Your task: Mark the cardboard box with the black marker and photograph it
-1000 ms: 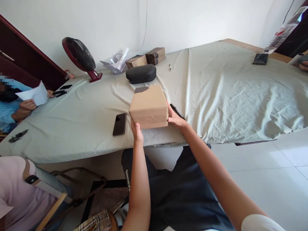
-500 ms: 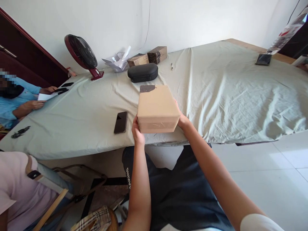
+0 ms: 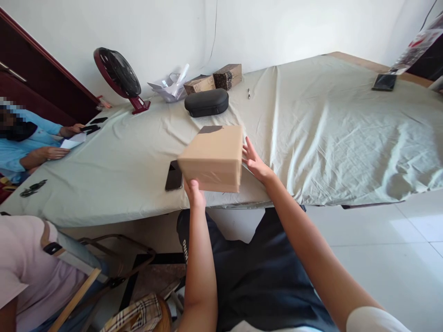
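A cardboard box (image 3: pixel 212 150) with a dark torn patch on its top far edge is held over the near part of the cloth-covered table. My left hand (image 3: pixel 195 193) grips its lower near-left corner, thumb on the front face and the other fingers hidden beneath. Beside the box's right side is my right hand (image 3: pixel 255 162), with its fingers spread; whether the fingertips touch the cardboard I cannot tell. Partly behind the box's left corner lies a black phone (image 3: pixel 173 176). Beyond the box sits a black hard case (image 3: pixel 206 103).
At the back stand two small cartons (image 3: pixel 227 77), a plastic bag (image 3: pixel 172 88) and a fan (image 3: pixel 119 74). A pen (image 3: pixel 248 93) lies on the tablecloth (image 3: pixel 321 138). A person in blue (image 3: pixel 44 133) holds paper at the left; another in pink (image 3: pixel 44 272) sits nearer.
The box has turned and its near side has swung left, closer to the phone. My right hand has loosened from its right side and spread its fingers.
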A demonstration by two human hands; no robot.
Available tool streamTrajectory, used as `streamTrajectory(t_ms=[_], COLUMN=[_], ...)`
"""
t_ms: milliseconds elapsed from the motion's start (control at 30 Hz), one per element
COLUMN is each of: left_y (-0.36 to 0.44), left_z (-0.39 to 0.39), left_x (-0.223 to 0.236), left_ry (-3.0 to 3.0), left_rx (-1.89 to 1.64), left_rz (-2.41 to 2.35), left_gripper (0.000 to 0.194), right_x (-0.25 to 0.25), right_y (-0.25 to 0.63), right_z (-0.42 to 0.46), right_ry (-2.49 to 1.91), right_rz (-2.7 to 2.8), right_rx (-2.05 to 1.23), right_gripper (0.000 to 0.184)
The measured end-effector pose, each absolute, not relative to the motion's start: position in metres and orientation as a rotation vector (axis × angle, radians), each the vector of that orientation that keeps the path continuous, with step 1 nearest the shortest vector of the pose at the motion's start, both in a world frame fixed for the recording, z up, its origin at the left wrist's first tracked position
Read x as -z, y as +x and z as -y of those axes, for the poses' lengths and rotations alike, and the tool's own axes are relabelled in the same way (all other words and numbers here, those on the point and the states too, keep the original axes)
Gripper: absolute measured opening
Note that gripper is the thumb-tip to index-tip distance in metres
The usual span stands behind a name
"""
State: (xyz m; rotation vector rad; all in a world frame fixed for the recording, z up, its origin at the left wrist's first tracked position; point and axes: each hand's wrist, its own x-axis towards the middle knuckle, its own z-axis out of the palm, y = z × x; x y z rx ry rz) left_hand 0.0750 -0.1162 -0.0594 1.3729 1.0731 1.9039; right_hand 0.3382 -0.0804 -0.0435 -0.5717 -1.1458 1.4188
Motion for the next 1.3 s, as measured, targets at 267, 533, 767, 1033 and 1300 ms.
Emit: streamTrajectory(t_ms=[267,533,767,1033,1300], left_y=[0.043,0.039,0.033,0.023,0.023], left_z=[0.109,0.112,0.114,0.125,0.117], left_x=[0.049,0.06,0.066,0.05,0.059], left_ry=[1.382,1.442,1.6,1.786,1.803], left_rx=[-2.118,-1.982,-1.888,-1.842,-1.819], left_rz=[-1.234,-1.105,-0.955,-0.92,-0.997], left_gripper=[0.05,0.058,0.1,0.101,0.09], right_x=[0.042,0.031,0.021,-0.015,-0.051], right_y=[0.343,0.34,0.346,0.356,0.355], right_z=[0.077,0.084,0.086,0.072,0.075], right_ry=[-0.599,-0.533,-0.572,-0.586,-0.625], right_rz=[1.154,1.136,1.14,1.572,1.591], right_rx=[-1.18,-1.253,-1.306,-1.177,-1.077], right_gripper=[0.061,0.064,0.068,0.058,0.097])
